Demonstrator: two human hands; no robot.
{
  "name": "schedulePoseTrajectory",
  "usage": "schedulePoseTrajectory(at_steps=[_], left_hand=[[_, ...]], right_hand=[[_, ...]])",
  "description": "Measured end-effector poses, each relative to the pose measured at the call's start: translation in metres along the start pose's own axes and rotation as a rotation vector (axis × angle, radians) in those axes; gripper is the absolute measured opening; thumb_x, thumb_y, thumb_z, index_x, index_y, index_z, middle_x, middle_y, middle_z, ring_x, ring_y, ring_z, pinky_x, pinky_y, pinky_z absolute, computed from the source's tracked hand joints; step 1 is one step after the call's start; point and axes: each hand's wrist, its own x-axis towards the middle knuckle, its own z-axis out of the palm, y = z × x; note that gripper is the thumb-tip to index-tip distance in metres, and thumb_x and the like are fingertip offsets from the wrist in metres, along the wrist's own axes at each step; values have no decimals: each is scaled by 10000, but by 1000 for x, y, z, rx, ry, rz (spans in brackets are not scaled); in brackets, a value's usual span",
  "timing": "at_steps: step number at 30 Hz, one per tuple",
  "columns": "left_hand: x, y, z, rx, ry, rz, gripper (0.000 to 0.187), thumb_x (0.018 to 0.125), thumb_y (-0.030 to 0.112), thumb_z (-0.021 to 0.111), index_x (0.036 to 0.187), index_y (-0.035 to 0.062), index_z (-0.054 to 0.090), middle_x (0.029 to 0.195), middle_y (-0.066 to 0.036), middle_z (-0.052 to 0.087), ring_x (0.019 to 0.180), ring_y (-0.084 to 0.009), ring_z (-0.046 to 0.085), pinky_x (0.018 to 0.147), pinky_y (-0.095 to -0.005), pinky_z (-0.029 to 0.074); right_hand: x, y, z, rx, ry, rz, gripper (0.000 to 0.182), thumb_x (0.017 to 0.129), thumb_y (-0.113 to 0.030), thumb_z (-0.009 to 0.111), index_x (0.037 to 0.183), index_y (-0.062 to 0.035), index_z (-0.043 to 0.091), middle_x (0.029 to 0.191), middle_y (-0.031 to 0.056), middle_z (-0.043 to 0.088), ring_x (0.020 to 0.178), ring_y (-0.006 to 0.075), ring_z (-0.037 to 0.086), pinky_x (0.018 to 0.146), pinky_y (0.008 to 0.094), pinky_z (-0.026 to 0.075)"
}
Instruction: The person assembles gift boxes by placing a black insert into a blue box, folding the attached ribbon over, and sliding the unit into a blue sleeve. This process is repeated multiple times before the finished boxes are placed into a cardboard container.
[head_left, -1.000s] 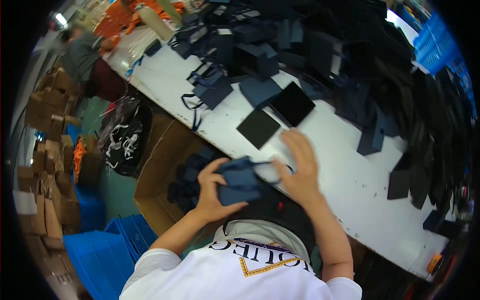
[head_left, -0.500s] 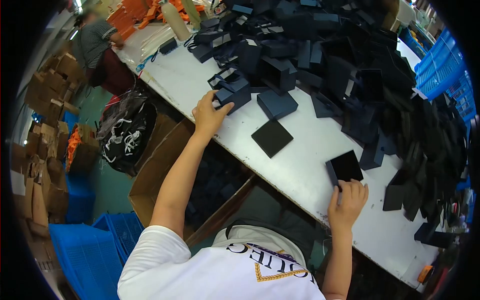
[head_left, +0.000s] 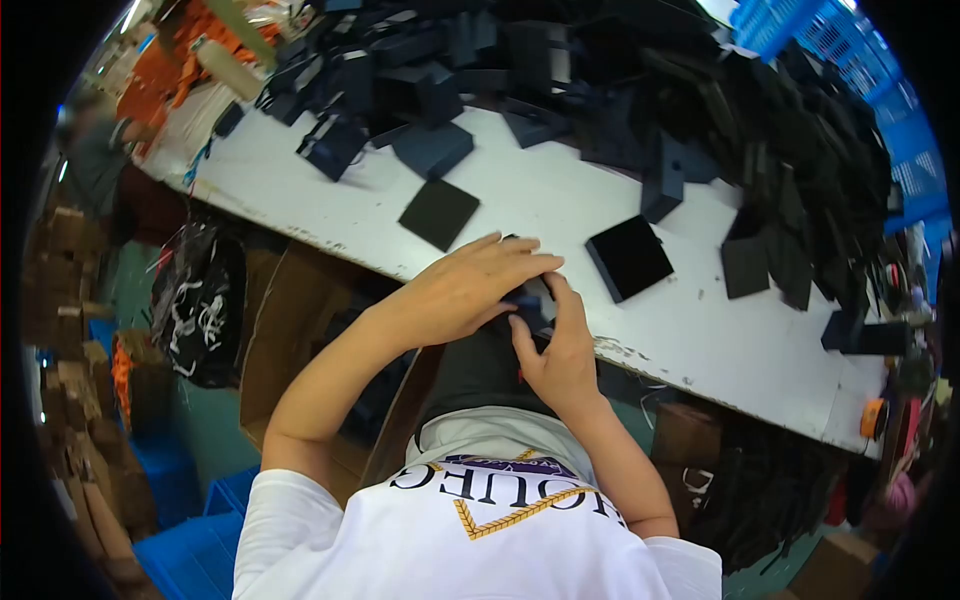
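Observation:
My left hand and my right hand meet at the table's front edge, closed around a small navy box. The fingers cover much of it, and it is slightly blurred. To the right of my hands stands an open box part with a black inside and navy sides. A flat black square piece lies beyond my left hand. Behind that rests a navy box, with a ribboned navy box to its left.
A large heap of navy and black boxes covers the back of the white table. Blue crates stand at the right. A cardboard carton sits below the front edge. Another person stands at the far left.
My left hand has brought a navy box from the table's left toward me. My right hand has let go of the open box part and joined it. The view has turned right.

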Motion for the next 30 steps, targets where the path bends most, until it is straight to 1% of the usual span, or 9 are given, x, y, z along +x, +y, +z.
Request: schedulePoseTrajectory(at_steps=[2,6,9,12,15,17,23,27,30], left_hand=[[4,-5,29,13,157,-2,513,773,-27,788,1265,79,692,1470,-155,589,1380,-376,545,1072,-420,525],[-13,-6,65,134,482,-58,290,779,-73,764,1041,49,752,1398,-195,639,1267,-384,639,1024,-425,553],[-28,-3,77,70,528,-232,196,783,12,788,970,49,740,1373,-202,651,1221,-387,656,1003,-423,540],[-41,5,73,155,350,-212,439,739,175,883,1033,29,592,1513,-284,492,1238,-419,628,1009,-446,516],[-48,9,70,118,227,-287,620,665,208,951,1046,53,487,1589,-317,373,1257,-449,601,971,-442,525],[-47,4,75,14,205,-383,595,649,157,960,1002,65,489,1597,-318,376,1253,-453,605,883,-425,557],[-65,-7,48,22,450,-263,526,633,55,943,911,67,497,1560,-314,410,1134,-392,647,857,-416,565],[-81,-13,41,-6,412,-307,510,640,15,926,908,61,494,1563,-311,413,1120,-371,616,928,-415,528],[-84,-16,56,-128,343,-394,535,640,23,930,923,81,479,1586,-277,406,1173,-372,615,903,-363,528]], right_hand=[[-2,-1,-7,191,32,323,692,904,-219,792,1441,52,451,1226,300,649,962,413,718,732,438,587],[-5,0,-5,-152,-149,371,720,898,-456,765,1383,18,520,767,192,740,658,410,732,575,464,567],[-3,3,-12,-118,-163,423,704,916,-468,747,1373,27,543,711,186,720,619,402,721,569,462,566],[8,-4,-58,-296,-528,369,647,904,-345,768,1383,33,553,890,199,752,741,375,751,620,427,582],[21,6,-112,-356,-335,20,618,839,-125,756,1404,28,558,1268,219,681,1050,348,714,801,394,585],[56,18,-134,-626,-305,-314,729,743,33,702,1451,7,530,1549,200,470,1284,343,566,990,390,521],[87,71,-120,-765,-632,-254,834,688,89,657,1497,-13,480,1589,193,428,1303,381,520,1097,398,457],[86,51,-118,-558,-603,-230,882,641,-16,768,1478,-6,491,1455,189,514,1295,391,517,1093,384,443],[79,36,-90,-247,-341,-128,895,639,-49,807,1474,-1,487,1377,214,517,1305,409,497,1074,446,457]])
